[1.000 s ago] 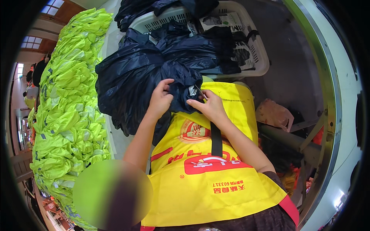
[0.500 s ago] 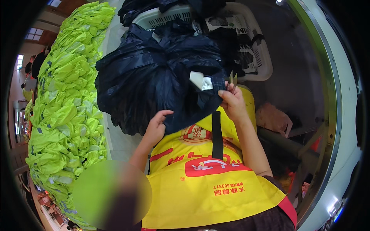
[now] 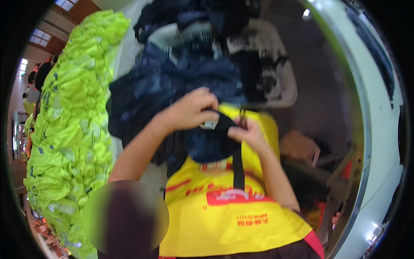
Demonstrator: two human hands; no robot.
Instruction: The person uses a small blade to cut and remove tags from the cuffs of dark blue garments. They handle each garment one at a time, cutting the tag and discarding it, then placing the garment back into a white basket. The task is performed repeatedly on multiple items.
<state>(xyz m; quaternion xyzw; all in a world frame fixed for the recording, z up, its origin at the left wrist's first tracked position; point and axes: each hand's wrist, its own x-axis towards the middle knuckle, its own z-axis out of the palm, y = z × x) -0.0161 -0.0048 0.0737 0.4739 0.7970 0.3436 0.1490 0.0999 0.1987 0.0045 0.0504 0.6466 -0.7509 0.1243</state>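
Note:
A dark navy garment [image 3: 211, 144] hangs over my lap in front of the yellow apron, its small white label [image 3: 210, 124] showing near the edge. My left hand [image 3: 192, 110] is closed on the cloth beside that label, thumb and fingers curled together; motion smears the detail. Closed as well, my right hand [image 3: 249, 133] pinches the garment's edge. The same hand keeps a small pair of scissors [image 3: 243, 117], whose tips point upward, blurred. Just beyond my hands a large heap of dark garments [image 3: 172, 80] lies on the table.
A long pile of bright yellow-green garments [image 3: 71, 129] runs along the left. White plastic baskets [image 3: 286, 82] stand behind the dark heap, with more dark cloth over them. To the right are a pale tabletop with a metal edge [image 3: 366, 172] and a light brown piece [image 3: 299, 146] lower down.
My left hand has moved up and right, across the cloth to the label. My right hand has dropped slightly left and down, bringing the garment's edge nearer to me, away from the heap.

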